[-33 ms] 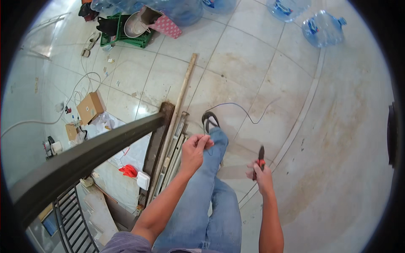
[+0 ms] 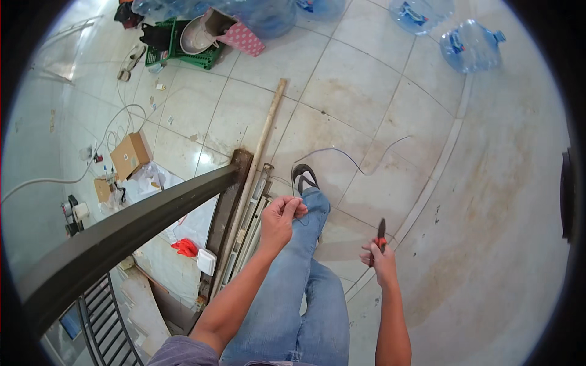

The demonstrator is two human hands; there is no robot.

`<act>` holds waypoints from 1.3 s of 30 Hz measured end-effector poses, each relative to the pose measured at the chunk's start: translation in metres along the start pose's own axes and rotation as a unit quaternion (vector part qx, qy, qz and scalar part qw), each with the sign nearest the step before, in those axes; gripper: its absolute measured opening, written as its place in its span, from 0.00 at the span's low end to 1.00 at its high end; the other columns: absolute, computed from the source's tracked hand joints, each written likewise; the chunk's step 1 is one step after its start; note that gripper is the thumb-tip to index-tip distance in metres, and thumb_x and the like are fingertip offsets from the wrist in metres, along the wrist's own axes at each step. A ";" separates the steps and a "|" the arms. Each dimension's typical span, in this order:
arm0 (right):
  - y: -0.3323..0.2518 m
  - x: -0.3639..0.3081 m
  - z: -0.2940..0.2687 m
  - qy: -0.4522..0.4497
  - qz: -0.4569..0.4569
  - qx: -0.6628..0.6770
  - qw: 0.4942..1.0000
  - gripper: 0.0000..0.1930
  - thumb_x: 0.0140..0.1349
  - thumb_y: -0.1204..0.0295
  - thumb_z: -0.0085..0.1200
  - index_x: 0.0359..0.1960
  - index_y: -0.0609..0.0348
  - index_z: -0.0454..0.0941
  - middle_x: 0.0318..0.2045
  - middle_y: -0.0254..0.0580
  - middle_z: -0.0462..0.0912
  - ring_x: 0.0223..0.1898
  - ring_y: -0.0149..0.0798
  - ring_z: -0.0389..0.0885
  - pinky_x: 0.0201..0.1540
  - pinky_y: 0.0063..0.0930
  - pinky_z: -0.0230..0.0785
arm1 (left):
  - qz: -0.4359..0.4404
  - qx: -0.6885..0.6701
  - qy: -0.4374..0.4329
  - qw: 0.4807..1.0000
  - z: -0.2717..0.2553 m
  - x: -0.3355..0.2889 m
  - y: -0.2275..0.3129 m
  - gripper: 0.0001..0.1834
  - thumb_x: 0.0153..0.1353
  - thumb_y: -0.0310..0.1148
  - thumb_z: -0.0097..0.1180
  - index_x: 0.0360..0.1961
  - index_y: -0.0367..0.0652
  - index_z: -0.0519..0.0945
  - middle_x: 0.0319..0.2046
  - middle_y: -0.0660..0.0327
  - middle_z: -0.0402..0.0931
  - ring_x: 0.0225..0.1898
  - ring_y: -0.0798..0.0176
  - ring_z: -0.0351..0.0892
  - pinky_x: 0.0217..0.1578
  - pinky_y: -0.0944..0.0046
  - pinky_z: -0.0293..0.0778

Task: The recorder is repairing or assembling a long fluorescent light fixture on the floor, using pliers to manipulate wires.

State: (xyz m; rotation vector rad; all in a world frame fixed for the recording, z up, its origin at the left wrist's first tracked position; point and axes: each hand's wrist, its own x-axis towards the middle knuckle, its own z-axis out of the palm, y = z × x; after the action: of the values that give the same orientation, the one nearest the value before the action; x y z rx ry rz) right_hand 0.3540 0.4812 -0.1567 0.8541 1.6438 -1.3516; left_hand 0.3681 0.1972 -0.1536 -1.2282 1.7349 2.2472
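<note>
My left hand (image 2: 282,216) is raised in front of my jeans-clad leg (image 2: 305,274) and pinches one end of a thin grey wire (image 2: 348,157). The wire loops up past my sandalled foot (image 2: 304,177) and curves away to the right over the tiled floor. My right hand (image 2: 379,262) is lower and to the right, gripping red-handled pliers (image 2: 381,235) with the dark jaws pointing up. The pliers are apart from the wire.
A dark metal railing (image 2: 122,226) slants across the left. A long wooden pole (image 2: 259,158) and metal strips lie beside it. A cardboard box (image 2: 131,155), white cables and small parts sit at left, a green crate (image 2: 189,55) at top, and big blue water jugs (image 2: 470,43) at top right.
My right hand with the pliers has dropped slightly lower and to the right. The wire's far end has swung a little upward. My left hand keeps its hold.
</note>
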 end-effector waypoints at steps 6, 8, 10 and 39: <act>0.049 0.024 -0.072 0.076 0.151 -0.102 0.980 0.07 0.67 0.71 0.45 0.41 0.61 0.70 0.31 0.44 0.79 0.25 0.37 0.80 0.24 0.29 0.74 | -0.035 0.007 0.074 0.997 -0.025 0.030 0.026 0.13 0.69 0.33 0.48 0.37 0.32 0.79 0.27 0.59 0.80 0.28 0.70 0.79 0.33 0.71 0.75; 0.038 0.022 -0.079 0.086 0.191 -0.187 0.960 0.07 0.66 0.72 0.46 0.41 0.60 0.70 0.30 0.43 0.78 0.24 0.37 0.80 0.24 0.30 0.74 | -0.039 0.018 0.093 0.995 -0.031 0.042 0.036 0.13 0.69 0.33 0.48 0.37 0.33 0.79 0.27 0.59 0.80 0.28 0.71 0.78 0.32 0.72 0.74; 0.029 0.023 -0.084 0.091 0.205 -0.244 0.944 0.07 0.65 0.71 0.48 0.40 0.61 0.71 0.29 0.42 0.78 0.23 0.36 0.80 0.23 0.30 0.73 | -0.041 0.009 0.119 0.992 -0.035 0.049 0.043 0.13 0.69 0.34 0.49 0.37 0.33 0.79 0.26 0.60 0.80 0.25 0.73 0.75 0.28 0.73 0.71; -0.383 0.242 0.027 -0.061 0.008 -0.446 0.893 0.17 0.67 0.58 0.49 0.30 0.62 0.73 0.17 0.37 0.72 0.15 0.32 0.72 0.19 0.28 0.67 | -0.132 0.002 0.493 0.860 -0.039 0.027 0.073 0.10 0.66 0.35 0.49 0.32 0.39 0.75 0.21 0.67 0.70 0.20 0.76 0.62 0.21 0.73 0.58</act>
State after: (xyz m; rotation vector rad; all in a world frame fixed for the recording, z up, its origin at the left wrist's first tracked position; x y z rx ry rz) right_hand -0.0844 0.3817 -0.2154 0.2156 1.8721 -0.4835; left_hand 0.3362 0.1261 -0.1139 -2.7110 1.5546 1.4868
